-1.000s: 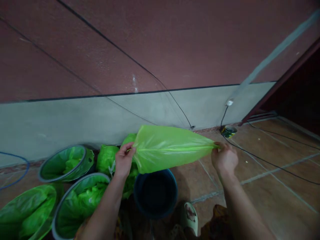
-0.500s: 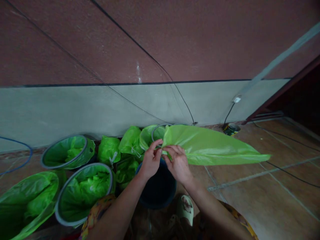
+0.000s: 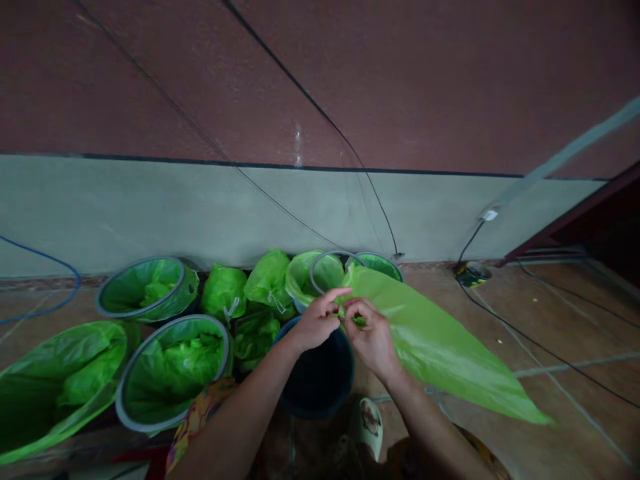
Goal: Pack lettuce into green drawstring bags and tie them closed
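Note:
Both hands meet at the mouth edge of a flat light-green plastic bag (image 3: 440,347). My left hand (image 3: 316,321) pinches the bag's edge, with the forefinger raised. Touching it from the right, my right hand (image 3: 369,333) is closed on the same edge. The bag's free end droops down to the right toward the tiled floor. Directly under the hands stands a dark blue bucket (image 3: 320,373) with no liner in it.
Several grey-rimmed buckets lined with green bags (image 3: 173,370) (image 3: 143,293) (image 3: 325,270) stand along the wall, with tied green bags (image 3: 223,293) between them. Black cables (image 3: 530,337) cross the floor at right. A slipper (image 3: 367,423) is near the bucket.
My right hand came from the bag's far tip to the mouth beside my left hand. The bag's free end has dropped from level to hanging down right. The view tilted lower.

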`<state>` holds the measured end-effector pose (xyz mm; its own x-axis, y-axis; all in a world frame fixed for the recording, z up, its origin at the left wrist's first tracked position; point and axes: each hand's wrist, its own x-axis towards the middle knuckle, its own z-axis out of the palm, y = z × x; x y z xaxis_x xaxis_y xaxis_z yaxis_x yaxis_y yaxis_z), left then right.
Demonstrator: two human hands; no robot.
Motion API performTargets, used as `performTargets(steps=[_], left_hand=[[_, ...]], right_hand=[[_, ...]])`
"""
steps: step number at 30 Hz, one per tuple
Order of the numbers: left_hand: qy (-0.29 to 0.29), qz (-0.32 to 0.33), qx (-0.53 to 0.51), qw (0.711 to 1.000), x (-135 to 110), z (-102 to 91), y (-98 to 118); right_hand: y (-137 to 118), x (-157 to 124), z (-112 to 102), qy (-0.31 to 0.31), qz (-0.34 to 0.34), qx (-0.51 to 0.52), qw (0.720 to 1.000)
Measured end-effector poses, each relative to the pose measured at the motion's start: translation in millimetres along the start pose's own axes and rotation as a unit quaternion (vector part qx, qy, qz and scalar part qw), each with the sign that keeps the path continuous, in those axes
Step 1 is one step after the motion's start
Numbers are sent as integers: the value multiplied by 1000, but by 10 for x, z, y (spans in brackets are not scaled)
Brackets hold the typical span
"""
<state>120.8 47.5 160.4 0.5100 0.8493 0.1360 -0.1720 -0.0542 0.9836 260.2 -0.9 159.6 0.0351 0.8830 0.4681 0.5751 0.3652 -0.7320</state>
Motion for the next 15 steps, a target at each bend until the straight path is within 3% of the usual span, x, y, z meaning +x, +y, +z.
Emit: performTargets(steps=[4,10,15], left_hand=[[-43,24,11,999,0,27,-13],[-104,-2,27,994,-17,98,-150],[-97,-7,92,991,-26,111,-217]], right_hand=[[-36,-18,-113,-14,-14,-29,999],[-83,-27,-360,9,26,-4,1000],[-255,89,-809,173,5,36,984]])
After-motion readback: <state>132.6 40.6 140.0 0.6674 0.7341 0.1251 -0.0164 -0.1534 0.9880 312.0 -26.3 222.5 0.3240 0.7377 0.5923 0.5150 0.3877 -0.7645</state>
